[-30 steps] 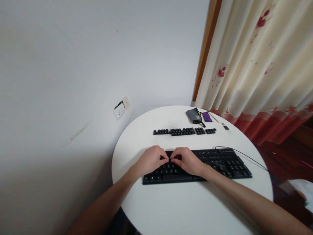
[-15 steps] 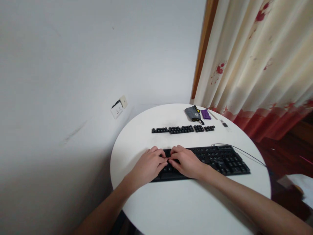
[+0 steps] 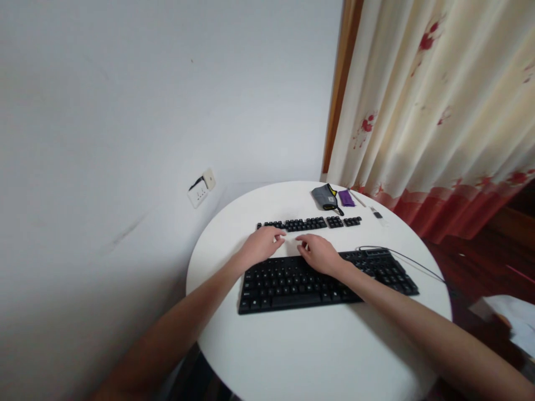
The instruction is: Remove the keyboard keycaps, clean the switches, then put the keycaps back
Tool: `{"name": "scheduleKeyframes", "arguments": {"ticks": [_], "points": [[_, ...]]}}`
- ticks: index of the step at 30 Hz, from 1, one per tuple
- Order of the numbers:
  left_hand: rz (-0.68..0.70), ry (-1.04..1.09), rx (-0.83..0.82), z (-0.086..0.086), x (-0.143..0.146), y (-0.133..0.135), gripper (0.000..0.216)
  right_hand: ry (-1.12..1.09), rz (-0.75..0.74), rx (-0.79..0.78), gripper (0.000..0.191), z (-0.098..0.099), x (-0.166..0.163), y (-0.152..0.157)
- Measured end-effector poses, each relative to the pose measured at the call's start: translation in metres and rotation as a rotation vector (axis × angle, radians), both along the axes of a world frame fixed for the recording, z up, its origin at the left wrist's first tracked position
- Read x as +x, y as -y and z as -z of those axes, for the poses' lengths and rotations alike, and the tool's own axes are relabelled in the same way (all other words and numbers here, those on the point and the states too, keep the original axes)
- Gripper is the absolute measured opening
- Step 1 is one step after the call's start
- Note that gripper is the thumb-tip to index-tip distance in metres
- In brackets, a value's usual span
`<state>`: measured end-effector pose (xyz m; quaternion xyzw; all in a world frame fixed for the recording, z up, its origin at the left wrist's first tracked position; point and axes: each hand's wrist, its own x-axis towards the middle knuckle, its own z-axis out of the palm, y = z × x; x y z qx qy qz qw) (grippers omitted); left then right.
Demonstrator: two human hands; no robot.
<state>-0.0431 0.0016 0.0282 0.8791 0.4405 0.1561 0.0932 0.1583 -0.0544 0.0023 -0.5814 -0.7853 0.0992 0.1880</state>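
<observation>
The black keyboard (image 3: pixel 284 282) lies flat across the white counter (image 3: pixel 313 340), and beyond it, set apart, stands a line of small black keycaps (image 3: pixel 305 224) in several groups. Each cap looks like light, hard plastic, stiff and probably a little slick, so it should suit a fingertip pinch on two opposite sides; being so small, it could easily skid or tip if nudged. The keyboard seems rigid and fairly light for its length, best taken by its two short ends, clear of the keys. The left hand (image 3: pixel 282 238) reaches past the keyboard's far edge towards the keycaps, thumb and forefinger slightly parted; whether it touches them I cannot tell. The right hand (image 3: pixel 298 243) is over the keyboard's far edge, its thumb and forefinger a narrow gap apart. Nothing shows between the fingertips of either hand.
</observation>
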Motion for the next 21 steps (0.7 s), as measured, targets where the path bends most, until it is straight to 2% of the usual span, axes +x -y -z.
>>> {"name": "scheduleKeyframes", "arguments": {"ticks": [3, 7, 10, 15, 21], "points": [[-0.035, -0.048, -0.001, 0.009, 0.017, -0.027, 0.031, 0.082, 0.093, -0.049, 0.044, 0.003, 0.0, -0.03], [-0.032, -0.087, -0.001, 0.023, 0.029, -0.042, 0.036, 0.101, 0.094, -0.064, 0.051, 0.008, -0.002, -0.051], [-0.018, -0.105, 0.012, 0.03, 0.028, -0.043, 0.037, 0.115, 0.066, -0.066, 0.047, 0.009, -0.003, -0.054], [0.031, -0.098, 0.027, 0.032, 0.023, -0.04, 0.022, 0.136, 0.039, -0.048, 0.028, 0.009, 0.0, -0.046], [-0.027, -0.053, 0.072, 0.031, 0.026, -0.046, 0.024, 0.159, 0.078, -0.002, 0.027, 0.005, 0.0, -0.05]]}}
